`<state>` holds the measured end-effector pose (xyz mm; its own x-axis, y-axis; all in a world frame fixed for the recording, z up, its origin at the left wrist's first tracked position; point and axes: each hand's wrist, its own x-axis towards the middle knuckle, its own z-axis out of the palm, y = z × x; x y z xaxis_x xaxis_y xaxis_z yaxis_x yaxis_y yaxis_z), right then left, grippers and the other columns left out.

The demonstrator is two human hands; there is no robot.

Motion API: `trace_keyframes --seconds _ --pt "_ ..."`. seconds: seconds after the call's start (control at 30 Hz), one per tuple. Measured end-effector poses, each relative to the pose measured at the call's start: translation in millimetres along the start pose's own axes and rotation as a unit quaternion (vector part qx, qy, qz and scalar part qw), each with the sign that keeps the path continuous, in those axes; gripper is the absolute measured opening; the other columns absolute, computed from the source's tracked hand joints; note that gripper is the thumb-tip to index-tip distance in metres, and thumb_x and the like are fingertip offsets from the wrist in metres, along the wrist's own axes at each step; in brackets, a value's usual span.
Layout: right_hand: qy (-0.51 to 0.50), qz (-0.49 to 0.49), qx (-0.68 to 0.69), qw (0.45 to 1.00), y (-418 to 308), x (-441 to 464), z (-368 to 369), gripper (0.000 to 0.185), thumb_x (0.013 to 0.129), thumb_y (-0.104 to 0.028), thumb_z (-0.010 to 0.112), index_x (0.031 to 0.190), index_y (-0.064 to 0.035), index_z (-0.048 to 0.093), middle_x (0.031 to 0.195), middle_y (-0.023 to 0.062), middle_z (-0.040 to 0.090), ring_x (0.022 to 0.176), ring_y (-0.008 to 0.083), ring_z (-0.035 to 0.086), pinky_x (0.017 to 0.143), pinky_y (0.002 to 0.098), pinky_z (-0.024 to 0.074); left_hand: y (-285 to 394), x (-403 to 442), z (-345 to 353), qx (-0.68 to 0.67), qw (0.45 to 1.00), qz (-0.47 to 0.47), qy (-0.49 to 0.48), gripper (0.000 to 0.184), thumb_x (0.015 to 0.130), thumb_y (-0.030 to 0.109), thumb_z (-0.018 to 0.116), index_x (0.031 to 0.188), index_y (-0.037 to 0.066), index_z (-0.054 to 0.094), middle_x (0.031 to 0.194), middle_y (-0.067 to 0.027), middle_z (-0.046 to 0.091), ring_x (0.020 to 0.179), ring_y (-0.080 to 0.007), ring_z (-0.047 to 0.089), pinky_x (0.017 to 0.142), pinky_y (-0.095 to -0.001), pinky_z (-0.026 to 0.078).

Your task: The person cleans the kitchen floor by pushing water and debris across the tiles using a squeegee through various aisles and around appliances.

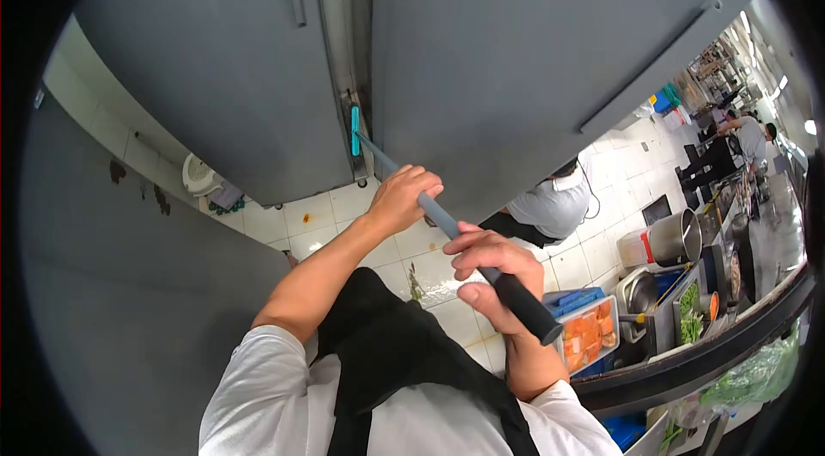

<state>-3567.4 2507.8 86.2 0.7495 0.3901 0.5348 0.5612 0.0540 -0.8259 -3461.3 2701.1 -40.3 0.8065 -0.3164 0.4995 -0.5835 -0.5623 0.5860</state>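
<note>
A long grey pole (pixel 442 219) with a black grip runs from near my chest toward the gap between two tall grey cabinets. At its far end a narrow turquoise head (pixel 355 130) sits in that gap. My left hand (pixel 404 197) is wrapped round the middle of the pole. Closer to my body, my right hand (pixel 498 271) holds the pole near its black grip, with the thumb below and the fingers over the top.
Grey cabinets (pixel 533 43) rise ahead, and another grey panel (pixel 129 284) stands at left. A person in a grey shirt (pixel 554 208) is low behind the right cabinet. At right are a tub of orange pieces (pixel 589 336), a steel pot (pixel 679 238) and another person (pixel 752 142).
</note>
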Motion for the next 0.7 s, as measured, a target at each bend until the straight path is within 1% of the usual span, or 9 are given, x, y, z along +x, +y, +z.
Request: trace_keyframes --seconds 0.13,0.27,0.37,0.43,0.47,0.5,0.57,0.6,0.7 --pt "-0.003 -0.006 0.005 1.0 30.9 32.1 5.3 0.027 0.084 -0.026 0.077 0.093 -0.0038 0.066 0.082 0.0074 0.068 0.099 0.0321 0.069 0.106 0.0536 0.0421 -43.4 26.4 -6.5 0.019 1.0 -0.004 -0.005 0.011 0.094 0.017 0.064 0.09 0.006 0.067 0.085 -0.0092 0.061 0.084 -0.0319 0.058 0.078 -0.0431 0.047" --pt "-0.008 -0.02 -0.035 0.999 72.1 74.6 22.7 0.012 0.086 -0.013 0.072 0.087 -0.003 0.065 0.083 0.0078 0.067 0.102 0.0321 0.068 0.108 0.0526 0.0412 -98.0 56.3 -17.4 0.01 1.0 0.014 0.023 0.012 0.094 0.017 0.064 0.09 0.006 0.067 0.086 -0.0094 0.062 0.085 -0.0322 0.058 0.079 -0.0432 0.047" --pt "0.005 -0.02 -0.052 0.998 122.8 108.9 41.9 0.005 0.087 -0.005 0.068 0.087 -0.0015 0.064 0.086 0.0096 0.068 0.107 0.0311 0.067 0.11 0.0505 0.0406 -155.2 74.8 -21.3 0.027 0.999 -0.026 0.024 0.014 0.092 0.019 0.067 0.095 0.005 0.069 0.094 -0.0108 0.064 0.089 -0.0342 0.059 0.083 -0.0436 0.048" --pt "0.021 0.026 -0.018 0.999 174.8 127.6 57.0 0.008 0.087 -0.007 0.07 0.089 -0.0016 0.064 0.094 0.0107 0.069 0.112 0.0308 0.065 0.109 0.0471 0.0415 -199.5 83.0 -15.3 0.079 0.989 -0.095 0.083 0.02 0.086 0.017 0.074 0.101 0.004 0.071 0.104 -0.0134 0.066 0.1 -0.0336 0.062 0.086 -0.0423 0.05" --pt "0.024 0.027 -0.02 0.999 202.2 133.1 67.4 0.008 0.087 -0.007 0.07 0.089 -0.0016 0.064 0.094 0.0107 0.069 0.112 0.0308 0.065 0.109 0.0471 0.0415 -226.2 83.0 -6.3 0.085 0.983 -0.148 0.067 0.027 0.085 0.015 0.075 0.108 0.002 0.07 0.114 -0.0156 0.065 0.106 -0.0326 0.062 0.092 -0.042 0.051" --pt "0.034 0.049 -0.032 0.998 230.7 136.4 77.8 0.01 0.086 -0.007 0.072 0.091 -0.0021 0.064 0.096 0.0117 0.069 0.113 0.0318 0.064 0.105 0.0447 0.0443 -245.0 79.5 1.1 0.084 0.984 -0.146 0.064 0.027 0.085 0.015 0.075 0.108 0.002 0.07 0.114 -0.0156 0.065 0.106 -0.0326 0.062 0.092 -0.042 0.051" --pt "0.046 0.076 -0.043 0.995 272.5 131.5 86.6 0.013 0.085 -0.007 0.073 0.092 -0.0027 0.063 0.099 0.0126 0.069 0.114 0.0328 0.064 0.101 0.0424 0.0471 -286.0 60.6 21.6 0.063 0.977 -0.203 -0.033 0.033 0.081 0.021 0.079 0.111 0.009 0.071 0.125 -0.02 0.061 0.128 -0.0354 0.052 0.104 -0.041 0.045" --pt "0.03 0.069 -0.06 0.995 288.7 125.9 89.8 0.014 0.085 -0.007 0.074 0.092 -0.003 0.063 0.099 0.0127 0.069 0.113 0.0331 0.064 0.101 0.0419 0.0476 -349.8 36.8 70.2 -0.254 0.921 -0.294 0.044 0.033 0.075 0.017 0.081 0.105 0.009 0.07 0.13 -0.0227 0.059 0.134 -0.0357 0.048 0.106 -0.0416 0.044" --pt "-0.005 0.078 -0.084 0.993 285.8 119.7 89.0 0.015 0.083 -0.008 0.076 0.088 -0.003 0.063 0.096 0.0135 0.069 0.11 0.0349 0.065 0.097 0.0416 0.05 -338.8 19.8 72.5 -0.255 0.93 -0.263 0.031 0.027 0.073 0.014 0.082 0.095 0.009 0.066 0.128 -0.0198 0.059 0.13 -0.0363 0.051 0.102 -0.0424 0.046"
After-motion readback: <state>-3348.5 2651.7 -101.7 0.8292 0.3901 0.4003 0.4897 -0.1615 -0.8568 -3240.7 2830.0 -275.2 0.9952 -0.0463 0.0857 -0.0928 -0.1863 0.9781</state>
